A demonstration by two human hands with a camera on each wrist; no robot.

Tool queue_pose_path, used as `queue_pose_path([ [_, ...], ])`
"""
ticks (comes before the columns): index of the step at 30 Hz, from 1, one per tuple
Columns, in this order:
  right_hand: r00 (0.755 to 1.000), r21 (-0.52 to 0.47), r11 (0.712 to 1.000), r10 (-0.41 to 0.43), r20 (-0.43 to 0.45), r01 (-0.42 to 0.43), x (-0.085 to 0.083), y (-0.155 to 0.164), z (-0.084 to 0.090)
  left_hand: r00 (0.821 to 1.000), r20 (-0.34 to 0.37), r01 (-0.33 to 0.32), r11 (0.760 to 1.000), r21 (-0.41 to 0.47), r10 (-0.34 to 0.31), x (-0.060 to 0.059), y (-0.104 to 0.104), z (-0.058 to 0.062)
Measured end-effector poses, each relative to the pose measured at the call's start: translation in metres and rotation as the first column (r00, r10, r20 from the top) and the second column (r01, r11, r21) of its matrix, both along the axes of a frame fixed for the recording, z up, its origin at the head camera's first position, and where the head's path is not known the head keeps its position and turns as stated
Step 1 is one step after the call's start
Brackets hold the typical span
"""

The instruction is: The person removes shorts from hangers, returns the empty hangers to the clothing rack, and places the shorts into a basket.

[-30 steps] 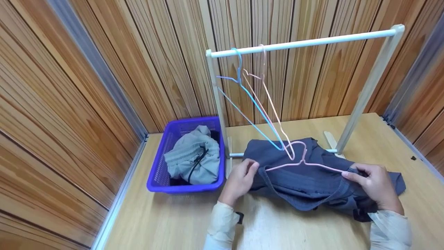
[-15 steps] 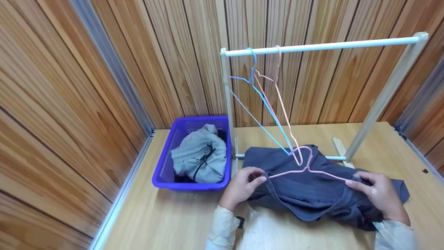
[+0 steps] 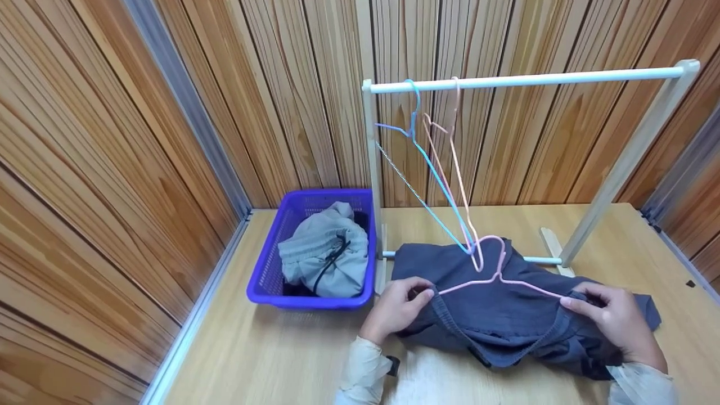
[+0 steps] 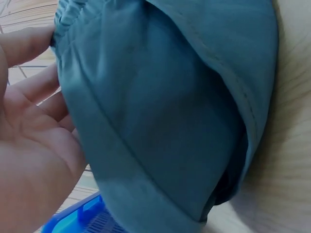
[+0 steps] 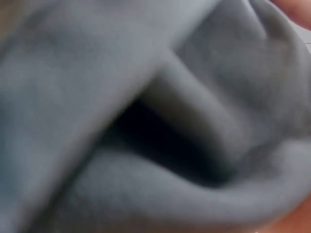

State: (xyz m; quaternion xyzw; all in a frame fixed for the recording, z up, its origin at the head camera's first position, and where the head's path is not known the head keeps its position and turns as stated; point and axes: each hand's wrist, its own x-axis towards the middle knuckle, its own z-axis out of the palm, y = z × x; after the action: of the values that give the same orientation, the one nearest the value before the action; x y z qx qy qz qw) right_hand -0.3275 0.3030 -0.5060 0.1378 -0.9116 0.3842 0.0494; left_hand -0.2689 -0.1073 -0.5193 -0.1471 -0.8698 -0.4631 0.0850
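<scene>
Dark grey pants (image 3: pixel 484 315) with a gathered waistband lie on the table under the rack, the waistband's front edge sagging toward the person. A pink wire hanger (image 3: pixel 499 275) sits at the waistband, its hook pointing away. My left hand (image 3: pixel 399 306) pinches the waistband at the hanger's left end, thumb on top. At the right end my right hand (image 3: pixel 619 323) pinches cloth and hanger, thumb along the wire. In the left wrist view, the pants (image 4: pixel 146 97) hang from the fingers, gathers at the top. Blurred grey cloth (image 5: pixel 97 73) fills the right wrist view.
Behind the pants stands a rack with a white rail (image 3: pixel 562 78). A blue hanger (image 3: pixel 433 169) and a pink hanger (image 3: pixel 458 174) hang at its left, low ends reaching over the pants. A purple basket (image 3: pixel 264 281) holding light grey drawstring clothing (image 3: pixel 323 253) is left of the rack.
My left hand has moved inward onto the hanger's left end. The waistband's front edge droops lower toward me. My right hand keeps its grip, and the head view has shifted slightly.
</scene>
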Motion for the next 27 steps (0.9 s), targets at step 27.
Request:
queue_pose_path([
  [27, 0.991, -0.044, 0.998, 0.039, -0.127, -0.044, 0.0031, -0.004, -0.0042, 0.998, -0.04, 0.041, 0.997, 0.059, -0.038, 0.0006, 0.006, -0.0056],
])
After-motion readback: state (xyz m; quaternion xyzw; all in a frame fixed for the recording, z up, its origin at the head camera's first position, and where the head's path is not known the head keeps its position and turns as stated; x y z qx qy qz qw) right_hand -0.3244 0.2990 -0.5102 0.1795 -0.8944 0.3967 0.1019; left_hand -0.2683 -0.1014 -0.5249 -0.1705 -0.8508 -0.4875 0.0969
